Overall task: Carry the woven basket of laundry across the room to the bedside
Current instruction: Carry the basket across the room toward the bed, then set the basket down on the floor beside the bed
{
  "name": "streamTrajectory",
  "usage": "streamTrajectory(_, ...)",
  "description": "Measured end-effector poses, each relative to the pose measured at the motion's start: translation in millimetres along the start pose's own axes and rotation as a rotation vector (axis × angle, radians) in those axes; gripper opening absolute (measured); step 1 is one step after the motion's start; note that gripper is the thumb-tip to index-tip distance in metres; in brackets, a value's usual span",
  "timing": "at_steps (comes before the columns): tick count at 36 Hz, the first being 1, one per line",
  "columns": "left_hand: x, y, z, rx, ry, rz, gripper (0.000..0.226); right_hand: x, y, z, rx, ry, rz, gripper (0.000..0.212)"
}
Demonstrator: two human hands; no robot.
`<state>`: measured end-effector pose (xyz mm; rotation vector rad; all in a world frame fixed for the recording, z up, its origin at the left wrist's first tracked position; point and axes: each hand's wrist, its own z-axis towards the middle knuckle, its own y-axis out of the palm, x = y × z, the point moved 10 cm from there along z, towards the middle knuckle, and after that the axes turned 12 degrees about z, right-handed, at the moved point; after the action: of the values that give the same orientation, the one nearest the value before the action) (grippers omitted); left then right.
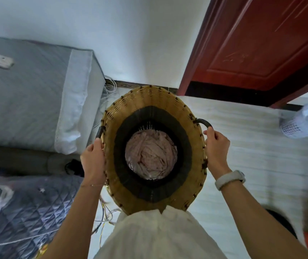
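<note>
Both handles are gripped: my left hand [93, 158] is wrapped round one, my right hand [217, 146] round the other. Between my fingers hangs the basket [155, 101], laundry [151, 157] low inside. Left of my left fingers lies the bed [28, 94]. Keep both grips level and the rim off my body while walking.

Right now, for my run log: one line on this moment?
both hands gripping | left hand, right hand on handles | woven basket lifted | laundry inside | bed left
</note>
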<state>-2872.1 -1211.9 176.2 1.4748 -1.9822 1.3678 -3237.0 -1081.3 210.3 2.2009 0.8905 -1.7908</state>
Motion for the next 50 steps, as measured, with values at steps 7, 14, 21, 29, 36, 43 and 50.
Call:
streamTrajectory(7, 51, 29, 85, -0.021, -0.052, -0.028, 0.032, -25, 69, 73, 0.017, 0.009, -0.021, 0.042)
streamTrajectory(14, 108, 62, 182, -0.077, -0.056, 0.008, 0.037, -47, 142, 142, 0.038, 0.030, -0.049, 0.038)
streamTrajectory(21, 160, 100, 255, -0.145, -0.023, 0.073, 0.035, -44, 202, 208, 0.036, 0.133, -0.076, 0.040)
streamTrajectory(29, 185, 150, 332, -0.123, -0.023, 0.144, 0.036, -6, 269, 284, -0.052, 0.173, -0.131, 0.040)
streamTrajectory(36, 174, 200, 400, -0.110, -0.034, 0.233, 0.035, 53, 314, 342, -0.124, 0.226, -0.172, 0.030)
streamTrajectory(43, 161, 233, 451, -0.114, -0.061, 0.260, 0.029, 102, 344, 369, -0.200, 0.298, -0.198, 0.029)
streamTrajectory(50, 150, 249, 485, -0.139, -0.038, 0.435, 0.027, 124, 360, 377, -0.232, 0.367, -0.229, 0.033)
